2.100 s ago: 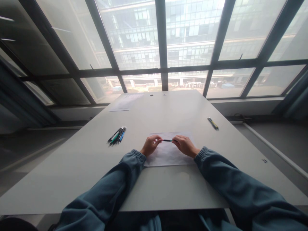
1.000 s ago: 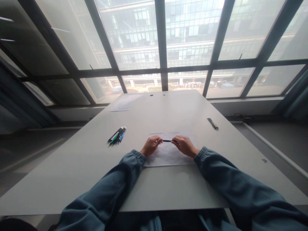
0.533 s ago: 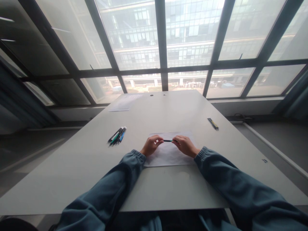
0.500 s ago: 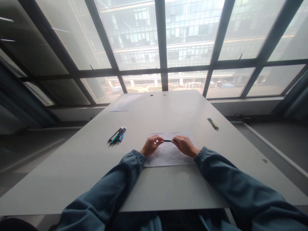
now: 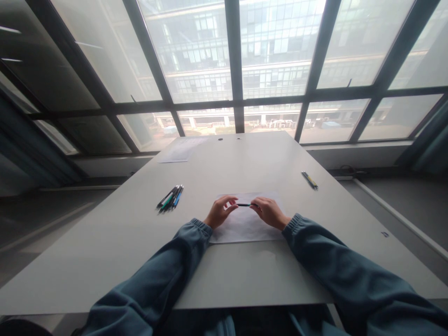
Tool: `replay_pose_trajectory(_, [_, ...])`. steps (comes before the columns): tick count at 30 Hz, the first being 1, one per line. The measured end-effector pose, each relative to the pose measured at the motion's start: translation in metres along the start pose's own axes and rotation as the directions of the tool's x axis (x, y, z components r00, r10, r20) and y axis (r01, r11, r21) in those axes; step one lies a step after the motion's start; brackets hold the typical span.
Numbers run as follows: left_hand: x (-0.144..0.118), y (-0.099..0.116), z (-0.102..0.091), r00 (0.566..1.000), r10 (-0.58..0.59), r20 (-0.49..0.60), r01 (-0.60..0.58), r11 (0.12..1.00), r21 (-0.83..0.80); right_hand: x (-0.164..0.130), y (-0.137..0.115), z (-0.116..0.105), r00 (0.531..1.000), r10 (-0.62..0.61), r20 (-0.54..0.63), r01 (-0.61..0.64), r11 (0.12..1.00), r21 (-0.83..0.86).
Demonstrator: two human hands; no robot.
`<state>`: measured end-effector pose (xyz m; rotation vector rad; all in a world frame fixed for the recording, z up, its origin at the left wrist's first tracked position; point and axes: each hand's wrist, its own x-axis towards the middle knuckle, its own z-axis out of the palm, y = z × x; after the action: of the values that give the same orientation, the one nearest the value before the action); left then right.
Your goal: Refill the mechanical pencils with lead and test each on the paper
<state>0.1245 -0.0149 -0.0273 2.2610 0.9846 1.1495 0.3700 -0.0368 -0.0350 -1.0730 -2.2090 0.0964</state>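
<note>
While both hands pinch it, left hand (image 5: 219, 212) at 9 o'clock and right hand (image 5: 269, 211) at 3, the pen (image 5: 244, 204) looks light and stiff. Probably slick, so grip near the ends, over the paper (image 5: 245, 228).

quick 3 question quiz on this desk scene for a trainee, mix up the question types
1. True or false: both hands hold one pen over the sheet of paper.
2. Multiple choice: the bundle of pens lies (A) on the person's left, (B) on the person's right, (C) on the paper.
3. Fill in: the lone pen lies on the table to the person's ____.

Key
1. True: left hand and right hand each pinch an end.
2. A
3. right
</note>
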Motion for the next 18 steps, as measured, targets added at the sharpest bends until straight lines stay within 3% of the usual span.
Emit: replay_pose_trajectory(18, [-0.0006,-0.0084,0.0009,0.994,-0.056,0.093,0.049,0.996,0.074,-0.0004,-0.0003,-0.0018,1.0,-0.006,-0.028,0.005,1.0,-0.007])
